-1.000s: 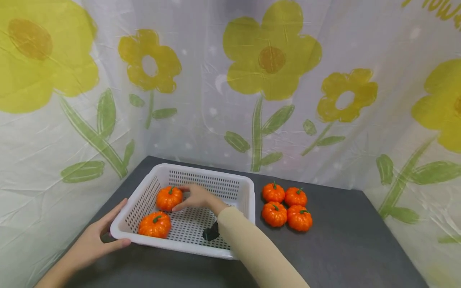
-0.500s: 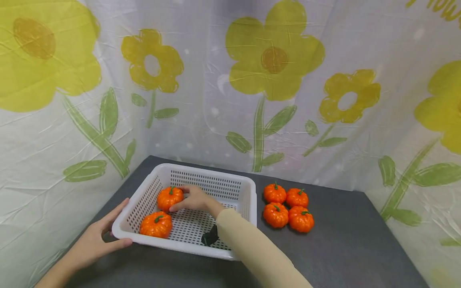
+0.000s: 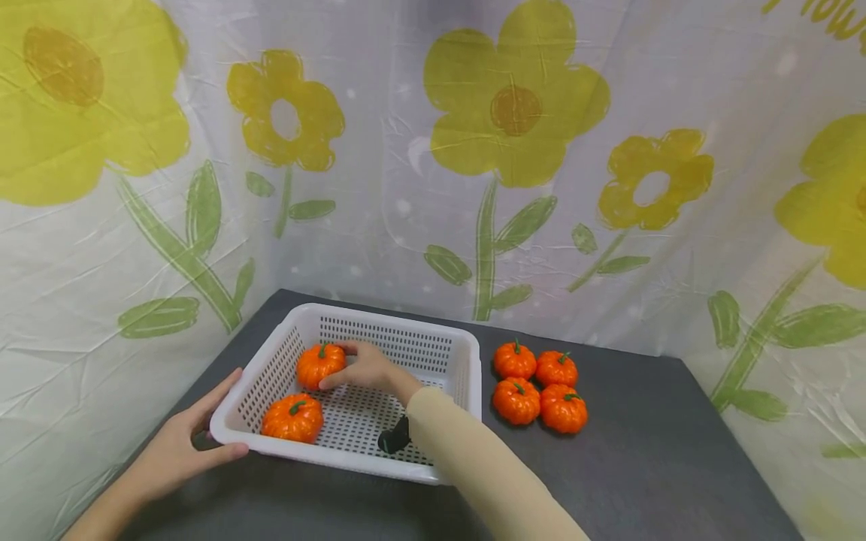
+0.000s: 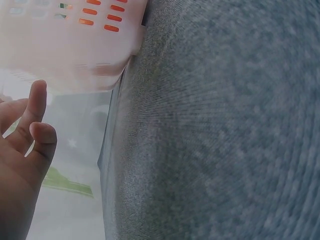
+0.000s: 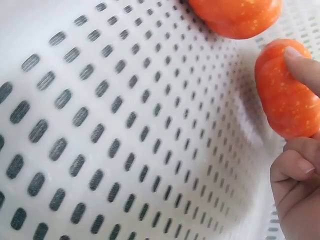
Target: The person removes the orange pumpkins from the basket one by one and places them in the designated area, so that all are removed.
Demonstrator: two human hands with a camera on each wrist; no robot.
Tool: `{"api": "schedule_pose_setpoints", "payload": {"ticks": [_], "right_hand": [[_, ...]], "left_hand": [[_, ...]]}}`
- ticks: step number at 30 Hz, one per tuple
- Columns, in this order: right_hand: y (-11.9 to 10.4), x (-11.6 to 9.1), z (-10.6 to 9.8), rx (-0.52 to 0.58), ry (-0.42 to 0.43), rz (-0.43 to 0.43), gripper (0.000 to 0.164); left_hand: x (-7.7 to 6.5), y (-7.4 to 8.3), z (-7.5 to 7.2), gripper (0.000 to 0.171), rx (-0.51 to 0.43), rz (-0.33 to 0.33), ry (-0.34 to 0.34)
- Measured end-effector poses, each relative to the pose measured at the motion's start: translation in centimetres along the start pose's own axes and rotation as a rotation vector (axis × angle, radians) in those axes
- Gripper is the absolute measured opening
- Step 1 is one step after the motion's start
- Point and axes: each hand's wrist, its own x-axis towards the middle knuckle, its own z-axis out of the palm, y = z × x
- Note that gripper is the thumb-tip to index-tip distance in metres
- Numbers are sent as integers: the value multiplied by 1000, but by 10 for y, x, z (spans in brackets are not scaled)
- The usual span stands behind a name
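Note:
A white perforated plastic basket point(image 3: 379, 312) sits on the dark table, with two small orange pumpkins in its left part. My right hand point(image 3: 368, 370) reaches into it and grips the farther pumpkin point(image 3: 321, 367), thumb on the near side and fingers at the back. In the right wrist view the thumb presses on the held pumpkin point(image 5: 286, 92), with curled fingers below it. The nearer pumpkin point(image 3: 293, 418) lies by the front wall. My left hand point(image 3: 177, 451) stays at the basket's front left corner, thumb and fingers spread out straight along both sides of it.
To the right of the basket, several more orange pumpkins point(image 3: 517, 400) with green stems stand in a tight cluster on the dark table point(image 3: 649, 451). A small black object point(image 3: 395, 436) shows at my right wrist. A cloth with yellow flowers point(image 3: 514, 113) hangs around the table.
My right thumb has closed in on the farther pumpkin, which has shifted very slightly. The left hand, the basket and the other pumpkins hold their places.

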Motion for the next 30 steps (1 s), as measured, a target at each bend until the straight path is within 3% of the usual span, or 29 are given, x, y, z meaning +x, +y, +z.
{"api": "schedule_pose_setpoints", "payload": {"ticks": [12, 21, 30], "right_hand": [[-20, -8, -23, 8, -6, -44, 76], [-49, -35, -52, -18, -34, -105, 79], [-58, -59, -60, -37, -31, -134, 82]], "left_hand": [[1, 5, -3, 105, 10, -49, -45], [1, 6, -2, 105, 25, -43, -39], [-1, 4, 0, 105, 15, -22, -26]]}}
